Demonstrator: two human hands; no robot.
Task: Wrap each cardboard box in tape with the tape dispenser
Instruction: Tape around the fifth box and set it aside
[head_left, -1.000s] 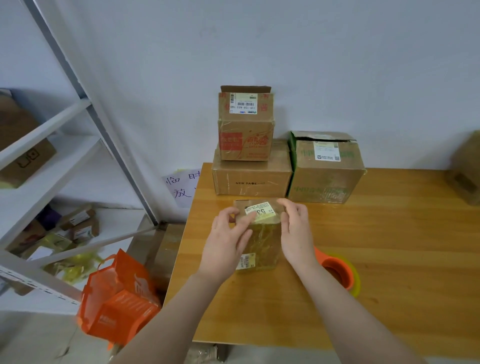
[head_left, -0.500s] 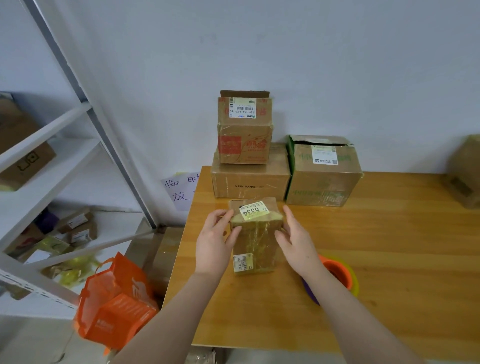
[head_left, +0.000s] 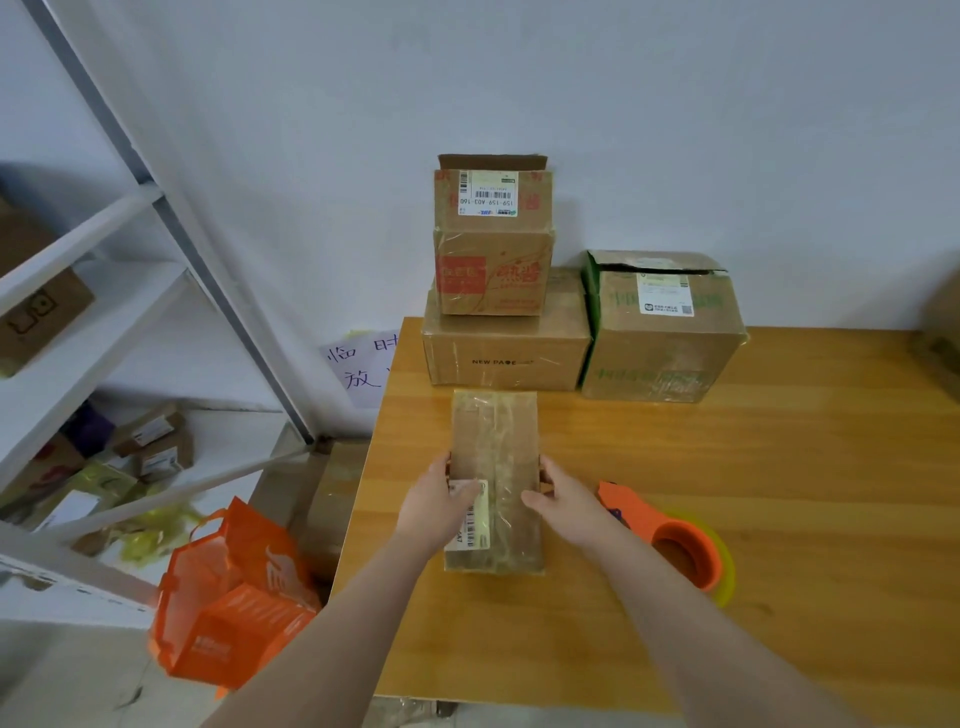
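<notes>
A small brown cardboard box, glossy with clear tape, lies flat on the orange-brown wooden table, held between the two hands. The left hand grips its left edge, fingers curled round the side and the thumb lying across a white barcode label on the top face. The right hand grips the opposite edge the same way, with its thumb on top and its fingers wrapped over the side. Just beyond the right hand's knuckles, to the outside, an orange plastic tape dispenser carrying a yellowish roll rests on the table, apart from the box. Past the fingertips, against the wall, stands a flat printed carton with a taller red-printed carton on top, and a green-printed carton beside them. Outside the left hand, below the table edge, sits an orange carrier bag.
</notes>
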